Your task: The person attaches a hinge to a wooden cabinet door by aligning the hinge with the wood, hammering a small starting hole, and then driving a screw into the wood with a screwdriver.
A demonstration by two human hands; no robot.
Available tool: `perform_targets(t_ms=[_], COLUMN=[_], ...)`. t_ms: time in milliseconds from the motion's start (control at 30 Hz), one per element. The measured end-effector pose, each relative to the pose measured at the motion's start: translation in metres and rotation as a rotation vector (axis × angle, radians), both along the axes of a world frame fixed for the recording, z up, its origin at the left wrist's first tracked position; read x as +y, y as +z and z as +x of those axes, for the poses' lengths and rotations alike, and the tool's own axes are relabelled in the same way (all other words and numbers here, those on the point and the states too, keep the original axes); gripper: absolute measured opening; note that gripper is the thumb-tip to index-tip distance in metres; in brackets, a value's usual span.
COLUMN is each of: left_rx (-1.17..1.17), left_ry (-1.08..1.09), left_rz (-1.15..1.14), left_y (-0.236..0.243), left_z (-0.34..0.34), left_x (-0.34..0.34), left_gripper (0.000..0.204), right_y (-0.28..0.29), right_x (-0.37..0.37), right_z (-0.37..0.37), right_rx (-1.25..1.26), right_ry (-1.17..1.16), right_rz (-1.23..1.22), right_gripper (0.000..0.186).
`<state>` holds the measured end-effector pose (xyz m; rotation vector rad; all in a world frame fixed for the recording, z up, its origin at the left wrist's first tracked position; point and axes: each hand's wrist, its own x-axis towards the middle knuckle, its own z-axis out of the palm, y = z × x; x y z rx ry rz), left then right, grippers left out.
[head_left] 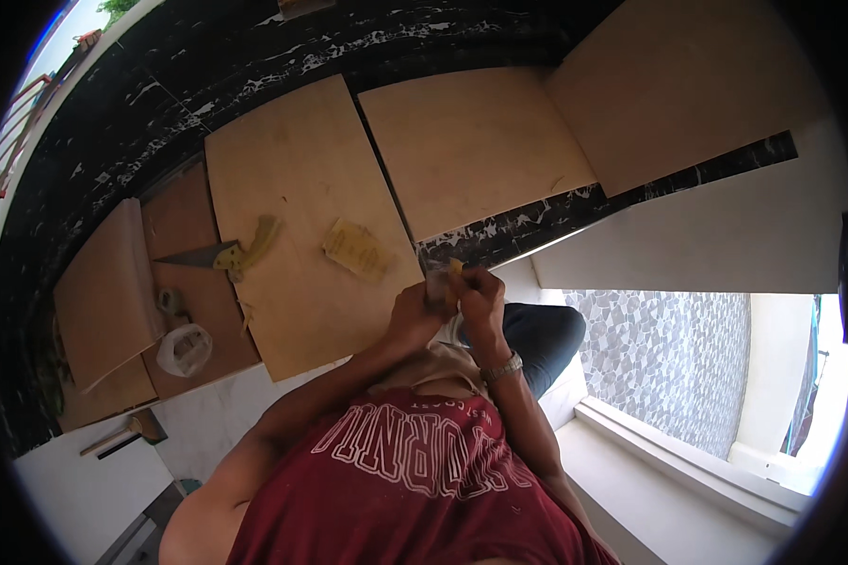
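Note:
My left hand (418, 315) and my right hand (481, 299) meet near the front edge of the boards, in front of my body. Both are closed around a small pale, partly see-through thing (437, 285), whose kind I cannot make out. A bit of yellow material (455, 266) sticks up between the right fingers. Just beyond the left hand, a yellow printed sheet or packet (358, 250) lies on a light wooden board (316, 325). Farther left rests a tool with a dark pointed blade (196, 256) and yellow handle, partly beside a yellow crumpled strip (262, 243).
More wooden panels (476, 141) lie to the right over black marbled stone (528, 221). At left are a small roll (169, 301), a clear plastic bag (185, 350) and a leaning panel (108, 297). A wooden-handled tool (127, 433) sits lower left. Patterned flooring (655, 353) shows at right.

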<state>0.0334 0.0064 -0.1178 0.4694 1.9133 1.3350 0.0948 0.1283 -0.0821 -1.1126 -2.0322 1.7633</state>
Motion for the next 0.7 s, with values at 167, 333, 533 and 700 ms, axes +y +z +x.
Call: perform_targets(t_ms=[167,333,533,700], left_rx=[-0.248,-0.121,0.833,0.806], left_ry=[-0.029,-0.02,0.049,-0.371], left_rz=[0.053,0.157,-0.5,-0.66], left_y=[-0.006,-0.02,-0.04,-0.062], left_z=[0.0,-0.027,-0.114,-0.123], left_x=[-0.001,-0.017,-0.054,-0.045], left_gripper=[0.031,0.04,0.081,0.087], right_y=[-0.009,0.002,0.0,-0.001], right_x=[0.008,0.031,0.097,0.153], right_z=[0.007,0.009,0.032,0.079], right_rx=[0.046,0.086,0.158,0.246], right_ry=[0.005,-0.144,-0.208,-0.366], right_rz=[-0.264,-0.099,-0.219,-0.411], right_gripper=[0.027,0.035,0.029,0.025])
